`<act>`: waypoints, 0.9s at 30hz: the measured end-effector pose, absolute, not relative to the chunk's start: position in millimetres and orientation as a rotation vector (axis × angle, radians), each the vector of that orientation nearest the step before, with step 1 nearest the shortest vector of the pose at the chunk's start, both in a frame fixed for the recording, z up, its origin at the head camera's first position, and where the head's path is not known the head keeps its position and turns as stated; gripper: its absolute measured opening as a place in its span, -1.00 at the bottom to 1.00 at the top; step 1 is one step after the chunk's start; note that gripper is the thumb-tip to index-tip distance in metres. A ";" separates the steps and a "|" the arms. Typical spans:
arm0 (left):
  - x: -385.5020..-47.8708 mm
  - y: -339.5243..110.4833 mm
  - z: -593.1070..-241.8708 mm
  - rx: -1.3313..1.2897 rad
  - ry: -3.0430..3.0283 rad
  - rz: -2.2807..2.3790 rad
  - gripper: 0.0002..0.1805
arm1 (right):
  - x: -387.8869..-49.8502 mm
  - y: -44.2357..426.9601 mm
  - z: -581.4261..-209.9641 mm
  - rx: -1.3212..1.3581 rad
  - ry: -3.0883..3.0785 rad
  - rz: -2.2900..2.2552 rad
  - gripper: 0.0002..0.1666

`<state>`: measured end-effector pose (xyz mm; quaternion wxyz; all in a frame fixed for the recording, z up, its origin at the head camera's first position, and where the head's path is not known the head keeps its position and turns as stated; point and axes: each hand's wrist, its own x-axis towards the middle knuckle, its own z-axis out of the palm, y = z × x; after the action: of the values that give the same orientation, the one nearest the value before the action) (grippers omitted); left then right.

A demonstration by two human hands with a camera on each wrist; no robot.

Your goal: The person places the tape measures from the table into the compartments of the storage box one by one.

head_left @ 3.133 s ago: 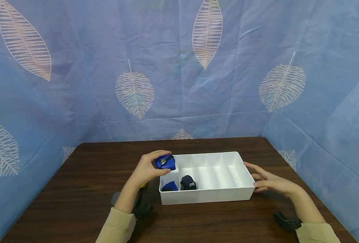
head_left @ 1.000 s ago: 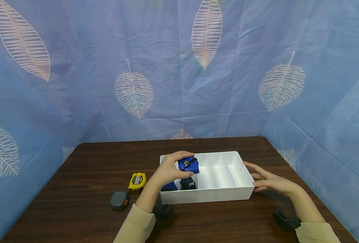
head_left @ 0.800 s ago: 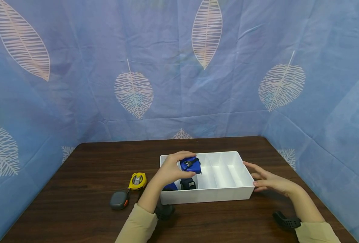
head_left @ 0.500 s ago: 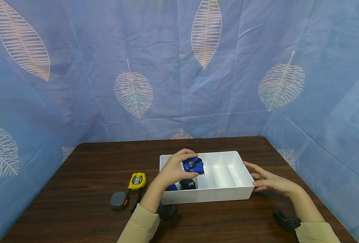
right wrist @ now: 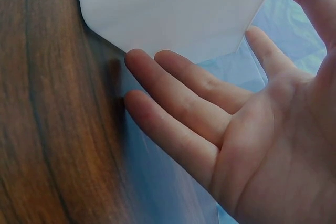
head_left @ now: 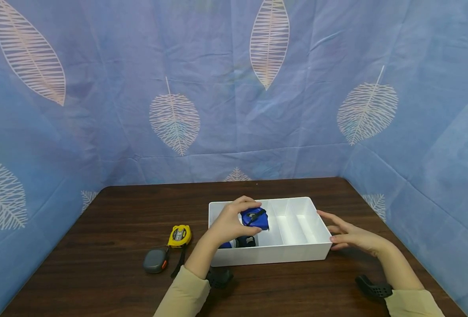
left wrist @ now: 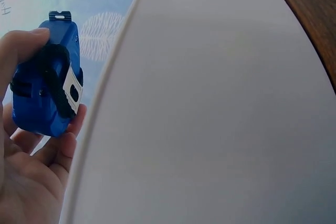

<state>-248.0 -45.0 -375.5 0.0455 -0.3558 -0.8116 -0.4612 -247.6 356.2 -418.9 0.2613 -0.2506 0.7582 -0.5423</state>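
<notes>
My left hand (head_left: 230,223) pinches a blue tape measure (head_left: 254,219) between thumb and fingers, above the white divided box (head_left: 277,256). The left wrist view shows the tape measure (left wrist: 47,82) with its dark strap and the metal tab of its blade. Partly hidden behind the hand, a dark navy item (head_left: 246,241) and a blue item (head_left: 226,245) lie in the box's left compartments. At the box's right end, my right hand (head_left: 354,237) has its fingers mostly straight; in the right wrist view, fingertips (right wrist: 137,56) touch the white wall.
On the brown table (head_left: 99,246), left of the box, lie a yellow tape measure (head_left: 179,236) with a black strap and a dark grey tape measure (head_left: 156,260) with an orange button. Blue leaf-patterned cloth (head_left: 218,132) hangs around the back and sides.
My left hand has carried the blue tape measure rightward from the box's left compartment towards its middle. The yellow and grey tape measures have come out from behind the forearm. My right hand stays put.
</notes>
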 end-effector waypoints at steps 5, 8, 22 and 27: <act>-248.4 -43.7 -376.4 -1.106 -2.477 -1.383 -0.32 | -247.8 356.5 -419.1 -0.673 2.055 -1.465 -0.13; -247.8 -43.3 -375.7 -1.093 -2.491 -1.376 -0.30 | -247.7 356.3 -419.0 -0.663 2.058 -1.465 -0.12; -245.0 -40.4 -373.8 -1.084 -2.532 -1.294 -0.38 | -246.9 355.7 -418.6 -0.645 2.060 -1.469 -0.12; -244.1 -39.0 -373.6 -1.106 -2.492 -1.265 -0.39 | -246.1 355.2 -418.1 -0.646 2.058 -1.467 -0.12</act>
<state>-244.1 -39.0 -373.6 0.0679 -0.3672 -0.8272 -0.4198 -246.1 355.2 -418.1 0.2632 -0.2389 0.7612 -0.5425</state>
